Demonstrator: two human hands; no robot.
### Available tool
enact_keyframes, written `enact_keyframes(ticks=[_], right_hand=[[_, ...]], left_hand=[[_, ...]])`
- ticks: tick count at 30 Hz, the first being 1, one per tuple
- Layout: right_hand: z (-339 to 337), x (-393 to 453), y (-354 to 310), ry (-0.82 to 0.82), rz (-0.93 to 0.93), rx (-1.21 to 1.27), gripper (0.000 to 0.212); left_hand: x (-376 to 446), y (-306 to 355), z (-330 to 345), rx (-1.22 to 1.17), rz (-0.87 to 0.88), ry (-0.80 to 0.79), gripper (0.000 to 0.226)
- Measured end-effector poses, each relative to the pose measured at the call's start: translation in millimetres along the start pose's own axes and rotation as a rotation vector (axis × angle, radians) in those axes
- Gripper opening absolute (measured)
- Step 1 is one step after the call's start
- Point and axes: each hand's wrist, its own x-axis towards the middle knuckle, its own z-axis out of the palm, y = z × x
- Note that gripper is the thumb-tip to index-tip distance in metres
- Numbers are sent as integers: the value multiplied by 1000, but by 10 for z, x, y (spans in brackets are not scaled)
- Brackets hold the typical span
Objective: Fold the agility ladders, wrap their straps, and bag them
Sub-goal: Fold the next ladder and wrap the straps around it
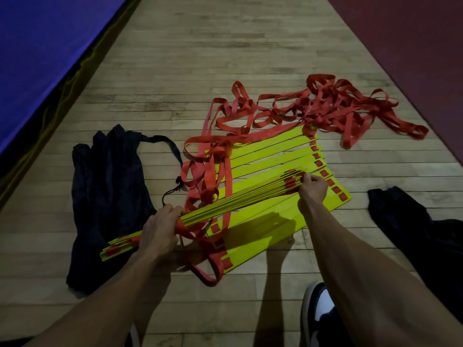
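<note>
A bundle of yellow rungs [240, 199] is gripped at one end by the left hand [157, 231] and pinched at the other by the right hand [313, 189], just above more rungs spread on the floor [175, 71], with red straps [313, 108] piled behind the bundle and a dark bag [107, 186] left of it.
</note>
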Motion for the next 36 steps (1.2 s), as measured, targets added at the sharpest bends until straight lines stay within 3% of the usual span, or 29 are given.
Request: enact_keyframes(ticks=[5, 7, 11, 14, 21, 27, 29, 33, 36], right_hand=[[-19, -55, -23, -155, 224, 348, 17], [-37, -72, 4, -189, 269, 387, 19], [-69, -192, 108, -273, 298, 382, 4], [-55, -311, 214, -389, 255, 208, 20], [215, -871, 220, -761, -67, -163, 29], [406, -1236, 275, -987, 14, -284, 87], [418, -1310, 310, -1033, -3, -317, 96], [410, -1373, 385, -1094, -144, -345, 78], [392, -1326, 414, -1130, -168, -290, 41]], left_hand=[[7, -95, -7, -62, -10, -35, 45], [34, -120, -54, -87, -27, -62, 45], [75, -76, -71, -139, -68, -190, 45], [106, 32, -54, -251, -51, -235, 49], [245, 400, -128, -461, 12, -297, 36], [258, 463, -114, -542, -68, -323, 39], [261, 448, -93, -582, -97, -313, 36], [293, 447, -91, -643, -143, -284, 40], [313, 455, -97, -695, -188, -268, 43]])
